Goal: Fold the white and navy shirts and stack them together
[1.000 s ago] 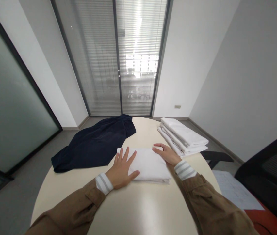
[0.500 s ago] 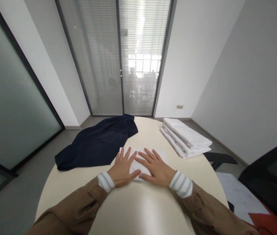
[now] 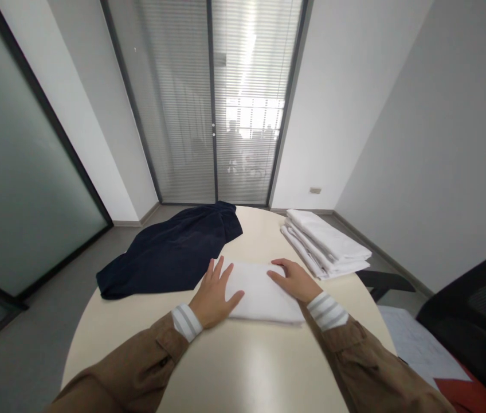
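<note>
A folded white cloth [image 3: 254, 289] lies flat on the round cream table [image 3: 217, 367] in front of me. My left hand [image 3: 214, 297] rests over its left edge, palm down, with the fingers spread. At the right edge, my right hand [image 3: 298, 281] has its thumb on top and its fingers curled round the side of the cloth; some of those fingertips are hidden. Beyond my left hand a dark navy garment [image 3: 165, 252] is spread over the table's far left. On the far right sits a stack of folded white cloths [image 3: 326, 238].
A black chair [image 3: 475, 304] stands at the right of the table. Beside it lie papers [image 3: 419, 338] and something red [image 3: 470, 396]. Glass panels with blinds [image 3: 247, 160] rise behind the table, and a frosted panel [image 3: 19, 137] is on the left.
My right hand has slid right from the cloth's middle to its right edge, and its fingers have curled. More of the cloth shows. My left hand stays nearly in place.
</note>
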### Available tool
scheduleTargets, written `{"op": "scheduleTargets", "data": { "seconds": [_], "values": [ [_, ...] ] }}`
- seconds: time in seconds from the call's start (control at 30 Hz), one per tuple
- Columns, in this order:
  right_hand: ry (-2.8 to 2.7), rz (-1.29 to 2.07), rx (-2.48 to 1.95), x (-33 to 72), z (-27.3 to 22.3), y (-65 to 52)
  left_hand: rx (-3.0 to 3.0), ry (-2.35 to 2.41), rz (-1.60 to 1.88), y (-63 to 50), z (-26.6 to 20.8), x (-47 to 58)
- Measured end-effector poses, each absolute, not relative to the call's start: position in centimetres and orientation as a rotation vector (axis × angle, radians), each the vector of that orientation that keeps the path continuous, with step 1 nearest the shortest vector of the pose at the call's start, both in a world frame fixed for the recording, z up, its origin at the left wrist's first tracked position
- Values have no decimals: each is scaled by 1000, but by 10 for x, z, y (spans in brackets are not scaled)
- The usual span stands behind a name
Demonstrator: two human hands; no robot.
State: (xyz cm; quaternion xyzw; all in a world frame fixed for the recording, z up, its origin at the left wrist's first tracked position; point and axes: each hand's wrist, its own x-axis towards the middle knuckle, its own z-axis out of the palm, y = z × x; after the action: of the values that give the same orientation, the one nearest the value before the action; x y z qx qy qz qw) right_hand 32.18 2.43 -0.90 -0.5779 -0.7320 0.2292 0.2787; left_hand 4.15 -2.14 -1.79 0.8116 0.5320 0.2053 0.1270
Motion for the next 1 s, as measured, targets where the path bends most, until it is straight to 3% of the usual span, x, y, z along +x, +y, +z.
{"op": "scheduleTargets", "data": {
  "seconds": [0.17, 0.33, 0.5, 0.7, 0.8, 1.0],
  "values": [
    [-1678, 924, -1393, 330, -7, 31, 2092, 1606, 938, -10, -31, 40],
    [-1420, 894, -1281, 326, 6, 26, 1629, 1426, 1289, 1, -33, 41],
    [-1323, 833, -1176, 328, 8, 25, 1284, 1190, 1323, 1, -23, 44],
    [-1334, 1228, -1107, 328, 1, 21, 1217, 1001, 1542, -10, -8, 51],
    [-1401, 1408, -1086, 325, 0, 16, 1194, 1011, 1591, -11, -5, 50],
    [-1444, 1329, -1161, 319, 5, 14, 1393, 1212, 1588, -4, -8, 43]
  ]
}}
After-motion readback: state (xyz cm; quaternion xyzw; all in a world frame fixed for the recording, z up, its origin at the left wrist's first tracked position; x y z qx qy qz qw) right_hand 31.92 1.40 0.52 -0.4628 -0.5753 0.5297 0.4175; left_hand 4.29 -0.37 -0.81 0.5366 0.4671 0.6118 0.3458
